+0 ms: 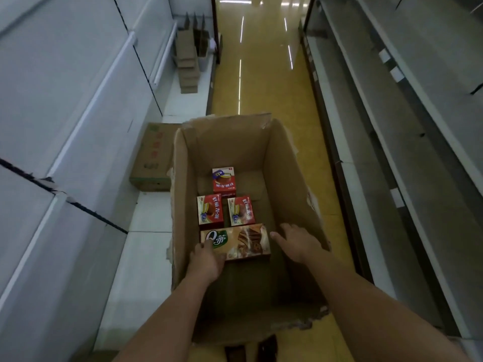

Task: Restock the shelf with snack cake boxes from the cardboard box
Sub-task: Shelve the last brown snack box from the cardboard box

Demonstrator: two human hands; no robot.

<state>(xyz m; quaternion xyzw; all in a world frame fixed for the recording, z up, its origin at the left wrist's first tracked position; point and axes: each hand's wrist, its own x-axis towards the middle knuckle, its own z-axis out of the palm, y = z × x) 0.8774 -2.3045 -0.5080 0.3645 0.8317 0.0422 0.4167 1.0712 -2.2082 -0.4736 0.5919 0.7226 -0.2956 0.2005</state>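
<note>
Tan, long snack cake box (236, 241) with a chocolate cake picture lies flat on the floor of the open brown cardboard box (292, 178), toward its near end. The left hand (206, 259) touches the snack box's left end, fingers curled onto its edge; the right hand (295, 240) hovers just beside its right end, fingers spread. Three small red snack boxes (223, 179) lie beyond it. White shelving (78, 121) flanks the yellow aisle floor (264, 82).

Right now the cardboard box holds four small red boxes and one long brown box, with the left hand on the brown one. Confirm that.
Not quite. The head view shows three small red boxes, not four, in the cardboard box. The long brown box is there, with the left hand on its left end.
</note>
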